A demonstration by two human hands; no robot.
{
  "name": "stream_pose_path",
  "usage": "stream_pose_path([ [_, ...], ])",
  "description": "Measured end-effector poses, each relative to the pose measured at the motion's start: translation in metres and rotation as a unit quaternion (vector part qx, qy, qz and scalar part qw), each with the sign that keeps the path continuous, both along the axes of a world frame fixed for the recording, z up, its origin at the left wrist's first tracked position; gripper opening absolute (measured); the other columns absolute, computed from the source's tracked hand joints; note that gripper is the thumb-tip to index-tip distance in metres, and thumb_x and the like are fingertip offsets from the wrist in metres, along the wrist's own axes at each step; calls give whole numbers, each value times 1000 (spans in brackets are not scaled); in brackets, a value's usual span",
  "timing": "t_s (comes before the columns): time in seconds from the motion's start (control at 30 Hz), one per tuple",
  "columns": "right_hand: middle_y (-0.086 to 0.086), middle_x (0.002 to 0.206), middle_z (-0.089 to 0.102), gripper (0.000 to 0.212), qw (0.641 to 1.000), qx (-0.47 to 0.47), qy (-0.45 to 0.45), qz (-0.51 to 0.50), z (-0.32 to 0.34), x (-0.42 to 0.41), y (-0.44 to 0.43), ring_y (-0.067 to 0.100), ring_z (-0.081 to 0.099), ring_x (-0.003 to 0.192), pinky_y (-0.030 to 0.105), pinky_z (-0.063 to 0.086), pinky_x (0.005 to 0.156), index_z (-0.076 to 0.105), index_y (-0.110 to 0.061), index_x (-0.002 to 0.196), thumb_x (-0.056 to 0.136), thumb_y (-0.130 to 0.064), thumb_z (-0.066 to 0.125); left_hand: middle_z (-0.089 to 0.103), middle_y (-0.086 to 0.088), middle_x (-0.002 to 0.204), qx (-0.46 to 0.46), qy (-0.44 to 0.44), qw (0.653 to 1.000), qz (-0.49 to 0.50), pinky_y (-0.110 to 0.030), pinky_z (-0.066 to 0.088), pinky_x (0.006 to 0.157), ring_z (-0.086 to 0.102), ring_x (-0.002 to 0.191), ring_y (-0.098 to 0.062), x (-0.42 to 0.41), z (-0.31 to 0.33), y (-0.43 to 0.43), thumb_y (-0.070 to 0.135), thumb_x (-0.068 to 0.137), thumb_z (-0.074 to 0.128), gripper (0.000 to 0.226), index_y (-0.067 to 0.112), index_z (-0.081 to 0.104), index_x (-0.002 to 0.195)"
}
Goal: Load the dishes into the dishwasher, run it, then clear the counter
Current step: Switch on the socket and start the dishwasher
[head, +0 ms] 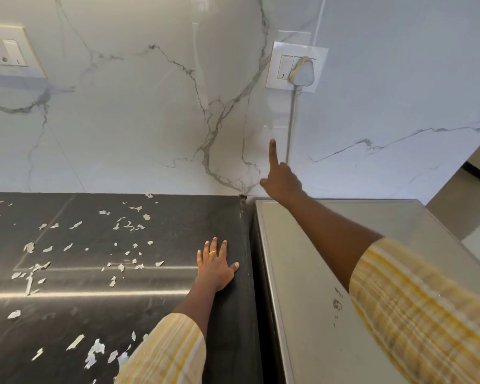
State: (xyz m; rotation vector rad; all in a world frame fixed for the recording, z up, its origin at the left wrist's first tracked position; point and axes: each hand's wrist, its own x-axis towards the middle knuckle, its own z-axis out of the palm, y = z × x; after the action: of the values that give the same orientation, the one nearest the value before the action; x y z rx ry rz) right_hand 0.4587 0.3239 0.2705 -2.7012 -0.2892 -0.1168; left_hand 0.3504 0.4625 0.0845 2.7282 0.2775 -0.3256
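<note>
Head view: right hand (281, 181) points upward; left hand (216, 266) flat on counter (178, 231).

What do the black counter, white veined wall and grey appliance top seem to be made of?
Black counter: polished stone, probably granite; it shows sharp, mirror-like light reflections.
White veined wall: glossy marble or marble-look tile; it has grey veins and a soft sheen.
Grey appliance top: matt metal or painted sheet; it looks dull and is scuffed in spots.
</note>
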Motion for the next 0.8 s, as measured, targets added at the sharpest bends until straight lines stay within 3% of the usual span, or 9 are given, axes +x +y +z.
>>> stream_pose_path([
  [0.1, 21, 140, 34, 94, 1000, -7, 16, 12, -34, -35, -15, 37, 42, 125, 45, 48, 91, -20, -32, 144, 90, -20, 56, -8, -6, 157, -9, -46, 999, 15, -42, -5, 116, -10, 144, -25, -13, -3, -9, 44, 98, 32, 67, 15, 2, 149],
  [0.2, 21, 152, 17, 92, 999, -20, 29, 9, -66, -71, -37, 37, 25, 138, 45, 45, 95, -22, -36, 143, 92, -22, 54, -1, -6, 158, -63, -78, 995, 24, -40, -1, 116, -5, 145, -24, -31, -2, -22, 30, 100, 33, 60, 9, 5, 149],
  [0.33, 17, 155, 12, 88, 998, -53, 28, -4, -100, -119, -65, 36, 16, 142, 43, 44, 98, -24, -41, 140, 94, -28, 51, 9, -7, 157, -127, -110, 986, 2, -36, 1, 117, 0, 145, -22, -67, -2, -44, 16, 100, 32, 52, 7, 13, 148],
  [0.57, 15, 156, 10, 93, 998, -37, 53, 21, -135, -209, -107, 35, 12, 143, 43, 43, 100, -34, -44, 127, 93, -28, 51, 12, -12, 156, -141, -128, 980, 60, -33, 5, 119, 4, 145, -24, -144, -1, -102, 15, 101, 30, 50, 2, 15, 147],
  [0.7, 18, 155, 10, 97, 995, -25, 85, 50, -149, -264, -136, 35, 11, 143, 45, 34, 107, -35, -39, 130, 92, -28, 53, 13, -15, 155, -191, -148, 961, 132, -36, 9, 118, 6, 144, -26, -196, 3, -140, 17, 101, 30, 49, 1, 18, 146],
  [0.8, 16, 155, 13, 92, 992, -10, 111, 51, -160, -303, -163, 33, 13, 143, 44, 32, 108, -24, -33, 142, 93, -29, 53, 17, -17, 153, -193, -175, 954, 148, -37, 12, 117, 11, 143, -28, -233, 4, -170, 19, 101, 32, 48, 1, 22, 144],
])
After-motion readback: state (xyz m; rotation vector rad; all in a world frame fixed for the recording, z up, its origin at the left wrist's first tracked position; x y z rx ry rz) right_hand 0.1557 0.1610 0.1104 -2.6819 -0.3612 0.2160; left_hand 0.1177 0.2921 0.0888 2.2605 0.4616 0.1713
